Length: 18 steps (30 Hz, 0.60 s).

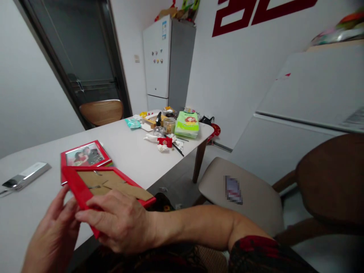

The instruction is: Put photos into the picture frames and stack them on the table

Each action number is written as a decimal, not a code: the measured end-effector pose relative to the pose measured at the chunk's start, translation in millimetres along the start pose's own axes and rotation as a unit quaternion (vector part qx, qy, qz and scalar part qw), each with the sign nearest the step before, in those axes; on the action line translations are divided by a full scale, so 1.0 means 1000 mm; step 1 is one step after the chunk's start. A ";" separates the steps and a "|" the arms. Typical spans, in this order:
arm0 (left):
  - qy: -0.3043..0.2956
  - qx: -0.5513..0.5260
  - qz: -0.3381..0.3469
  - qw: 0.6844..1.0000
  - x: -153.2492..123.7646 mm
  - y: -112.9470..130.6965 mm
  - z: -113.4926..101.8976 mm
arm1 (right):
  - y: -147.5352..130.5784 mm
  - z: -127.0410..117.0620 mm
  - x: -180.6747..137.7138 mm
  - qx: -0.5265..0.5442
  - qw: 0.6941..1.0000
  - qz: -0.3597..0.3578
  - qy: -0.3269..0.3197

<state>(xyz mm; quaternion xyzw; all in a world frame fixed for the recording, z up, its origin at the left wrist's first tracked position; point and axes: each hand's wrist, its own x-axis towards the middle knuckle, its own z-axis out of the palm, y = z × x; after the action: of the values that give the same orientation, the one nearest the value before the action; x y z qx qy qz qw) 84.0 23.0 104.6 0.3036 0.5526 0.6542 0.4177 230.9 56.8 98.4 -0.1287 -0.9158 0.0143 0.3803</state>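
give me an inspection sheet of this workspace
surface: white rectangular table, bare in the middle
job's things: red picture frame held back-up, brown cardboard backing showing; second red photo frame lies face-up behind it
clutter: silver flat case at left; green tissue pack, glass jar, spray bottle and scraps at far end
grips: left hand and right hand both grasp the frame's near edge
cables: nothing seen
surroundings: white fridge, wooden chairs, dark doorway
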 end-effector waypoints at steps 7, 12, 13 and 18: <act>-0.002 0.011 -0.007 1.000 0.007 -0.040 -0.038 | -0.011 0.058 -0.009 -0.004 0.998 -0.049 -0.046; 0.029 0.161 0.053 0.985 0.033 -0.071 -0.081 | -0.016 0.108 -0.011 0.010 0.996 -0.058 -0.066; 0.033 0.203 0.060 0.977 0.037 -0.076 -0.088 | -0.017 0.116 -0.012 0.012 0.996 -0.058 -0.069; 0.059 0.373 0.103 0.920 0.036 -0.083 -0.099 | -0.023 0.132 -0.014 0.033 0.991 -0.040 -0.125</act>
<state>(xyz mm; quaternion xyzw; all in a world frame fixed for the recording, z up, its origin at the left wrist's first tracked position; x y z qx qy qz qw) -0.9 11.7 0.9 0.4537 0.7458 0.4566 0.1715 143.0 40.7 -1.9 -0.0763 -0.9595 0.0450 0.2675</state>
